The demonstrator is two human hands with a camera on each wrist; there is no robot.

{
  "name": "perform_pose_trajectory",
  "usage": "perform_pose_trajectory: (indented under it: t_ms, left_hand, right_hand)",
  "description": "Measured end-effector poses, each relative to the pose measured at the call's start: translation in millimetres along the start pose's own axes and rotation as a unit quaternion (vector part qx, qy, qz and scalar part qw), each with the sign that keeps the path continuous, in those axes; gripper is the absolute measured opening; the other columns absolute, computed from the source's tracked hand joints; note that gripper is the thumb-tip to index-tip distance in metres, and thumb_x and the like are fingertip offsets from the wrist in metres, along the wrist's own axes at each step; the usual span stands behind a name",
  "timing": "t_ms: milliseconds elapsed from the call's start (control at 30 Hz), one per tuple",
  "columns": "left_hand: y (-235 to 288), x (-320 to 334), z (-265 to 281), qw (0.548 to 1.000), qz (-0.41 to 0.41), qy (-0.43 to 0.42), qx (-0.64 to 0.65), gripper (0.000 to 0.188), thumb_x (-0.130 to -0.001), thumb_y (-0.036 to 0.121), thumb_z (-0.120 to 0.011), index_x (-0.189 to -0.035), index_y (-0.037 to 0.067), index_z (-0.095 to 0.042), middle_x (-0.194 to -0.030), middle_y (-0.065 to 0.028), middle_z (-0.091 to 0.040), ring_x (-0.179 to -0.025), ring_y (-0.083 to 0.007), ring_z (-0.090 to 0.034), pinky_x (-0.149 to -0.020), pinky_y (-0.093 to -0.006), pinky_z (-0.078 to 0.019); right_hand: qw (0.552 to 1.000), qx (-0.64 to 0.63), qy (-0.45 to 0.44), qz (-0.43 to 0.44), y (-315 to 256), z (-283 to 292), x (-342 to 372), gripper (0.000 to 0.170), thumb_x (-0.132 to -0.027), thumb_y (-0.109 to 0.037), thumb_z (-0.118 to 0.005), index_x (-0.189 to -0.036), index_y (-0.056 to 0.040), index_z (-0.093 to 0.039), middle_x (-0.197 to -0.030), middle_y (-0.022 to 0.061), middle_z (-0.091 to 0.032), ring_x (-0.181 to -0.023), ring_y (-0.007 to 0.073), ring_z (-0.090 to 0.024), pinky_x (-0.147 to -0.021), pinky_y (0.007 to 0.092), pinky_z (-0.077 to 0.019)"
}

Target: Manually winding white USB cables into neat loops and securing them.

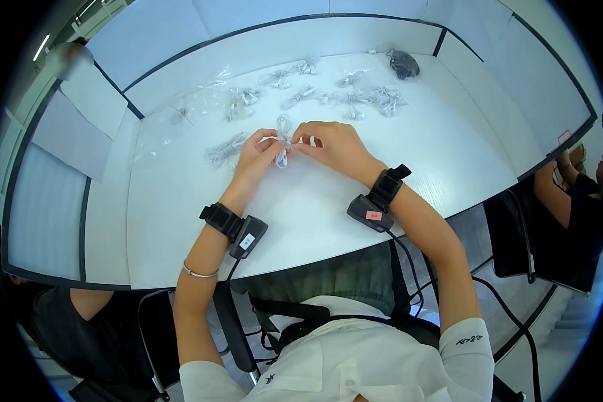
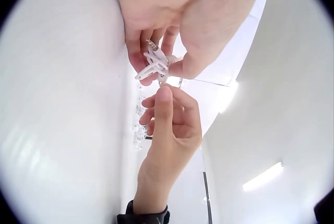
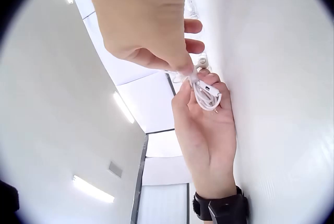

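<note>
A coiled bundle of white wired earphones (image 1: pixel 283 123) is held over the near middle of the white table, its loops sticking out above and below the hands. My left hand (image 1: pixel 253 155) grips the bundle between thumb and fingers, low by the tabletop. From the other side my right hand (image 1: pixel 338 146) pinches the bundle's middle with thumb and forefinger, its other fingers loosely bent. The right wrist view shows the inline remote (image 3: pixel 210 89) and cable loops (image 3: pixel 205 100) against the left palm. In the left wrist view a metal plug (image 2: pixel 152 44) pokes out of the coil.
Another white cable bundle (image 1: pixel 225 149) lies just left of my left hand. Several more bundles (image 1: pixel 352 98) lie across the table's back half. Clear plastic bags (image 1: pixel 174 120) spread at the left, and a dark bagged item (image 1: pixel 403 64) sits at the back right. Low partitions (image 1: pixel 281 33) enclose the table.
</note>
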State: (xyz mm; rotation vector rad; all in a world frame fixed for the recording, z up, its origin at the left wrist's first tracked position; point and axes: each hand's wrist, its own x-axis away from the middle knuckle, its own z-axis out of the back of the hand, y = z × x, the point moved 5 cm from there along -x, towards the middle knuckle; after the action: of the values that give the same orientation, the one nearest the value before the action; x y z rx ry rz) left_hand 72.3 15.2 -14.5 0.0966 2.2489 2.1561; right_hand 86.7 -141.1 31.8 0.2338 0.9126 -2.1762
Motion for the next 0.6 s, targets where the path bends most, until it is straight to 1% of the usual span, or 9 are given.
perform_pose_trajectory:
  t_ms: [33,100,233,267,300,367,400,500,600]
  left_hand:
    - [0,0,1,1.000,0.001,-0.004,0.002,0.020,-0.086,0.011,-0.055,-0.104,0.004,-0.049,-0.084,-0.0058,-0.061,-0.075,-0.0112,-0.059,-0.068,-0.0224,-0.0451]
    - [2,1,0,1.000,-0.010,0.005,0.016,0.024,-0.085,0.011,-0.056,-0.104,0.001,-0.047,-0.080,-0.0087,-0.062,-0.073,-0.0108,-0.058,-0.066,-0.0226,-0.0447]
    - [2,1,-1,0.999,-0.009,-0.001,0.031,0.023,-0.084,0.009,-0.056,-0.104,0.001,-0.047,-0.082,-0.0082,-0.062,-0.075,-0.0113,-0.059,-0.067,-0.0226,-0.0452]
    - [2,1,-1,1.000,-0.011,-0.011,0.020,0.023,-0.084,0.008,-0.056,-0.104,0.002,-0.047,-0.086,-0.0080,-0.061,-0.078,-0.0128,-0.060,-0.069,-0.0239,-0.0460]
    - [2,1,-1,1.000,-0.014,-0.022,0.008,0.022,-0.084,0.007,-0.055,-0.104,0.003,-0.047,-0.089,-0.0079,-0.060,-0.081,-0.0142,-0.060,-0.071,-0.0253,-0.0467]
    - [5,2,-3,0.999,-0.026,-0.027,-0.012,0.022,-0.083,0.007,-0.057,-0.102,0.003,-0.047,-0.089,-0.0079,-0.060,-0.081,-0.0138,-0.059,-0.071,-0.0251,-0.0462]
    - [6,2,-5,0.999,-0.032,-0.031,-0.011,0.023,-0.083,0.007,-0.058,-0.102,0.003,-0.047,-0.089,-0.0078,-0.060,-0.081,-0.0135,-0.059,-0.071,-0.0249,-0.0460]
    - [8,1,-5,0.998,-0.041,-0.033,-0.015,0.024,-0.082,0.006,-0.059,-0.103,0.004,-0.047,-0.089,-0.0072,-0.060,-0.082,-0.0123,-0.059,-0.070,-0.0243,-0.0452]
    - [8,2,-4,0.998,-0.048,-0.033,-0.031,0.024,-0.081,0.005,-0.059,-0.103,0.005,-0.048,-0.090,-0.0061,-0.061,-0.083,-0.0113,-0.058,-0.071,-0.0239,-0.0444]
  right_hand:
    - [1.000,-0.010,0.009,-0.003,3,0,-1,0.012,-0.078,-0.023,-0.063,-0.085,-0.0138,-0.064,-0.070,0.0017,-0.062,-0.057,0.0155,-0.055,-0.053,0.0274,-0.0437]
    - [1.000,-0.023,0.017,-0.012,7,-2,-1,0.013,-0.078,-0.024,-0.063,-0.084,-0.0133,-0.065,-0.070,0.0024,-0.063,-0.057,0.0156,-0.056,-0.053,0.0274,-0.0444]
    - [0.997,-0.064,0.013,-0.032,11,-7,-2,0.012,-0.079,-0.024,-0.063,-0.083,-0.0127,-0.066,-0.068,0.0037,-0.064,-0.056,0.0147,-0.056,-0.052,0.0269,-0.0441]
    - [0.996,-0.080,0.016,-0.024,10,-7,-2,0.013,-0.079,-0.024,-0.063,-0.083,-0.0117,-0.065,-0.067,0.0028,-0.064,-0.054,0.0124,-0.055,-0.050,0.0254,-0.0425]
    - [0.993,-0.106,0.006,-0.046,12,-9,-2,0.017,-0.079,-0.028,-0.063,-0.079,-0.0113,-0.065,-0.067,0.0040,-0.065,-0.057,0.0177,-0.058,-0.052,0.0292,-0.0445]
    - [0.989,-0.134,-0.011,-0.068,16,-11,-1,0.018,-0.079,-0.028,-0.063,-0.078,-0.0102,-0.064,-0.067,0.0034,-0.065,-0.057,0.0168,-0.057,-0.052,0.0288,-0.0438]
    - [0.986,-0.151,-0.012,-0.064,16,-12,-1,0.020,-0.081,-0.028,-0.061,-0.081,-0.0079,-0.061,-0.068,0.0038,-0.065,-0.056,0.0161,-0.057,-0.051,0.0286,-0.0430]
    - [0.977,-0.204,0.004,-0.058,21,-18,-1,0.022,-0.082,-0.028,-0.060,-0.086,-0.0055,-0.058,-0.071,0.0056,-0.064,-0.057,0.0157,-0.056,-0.053,0.0284,-0.0425]
    - [0.976,-0.212,0.018,-0.042,25,-19,-2,0.023,-0.083,-0.026,-0.059,-0.089,-0.0037,-0.056,-0.075,0.0074,-0.063,-0.058,0.0154,-0.054,-0.054,0.0283,-0.0419]
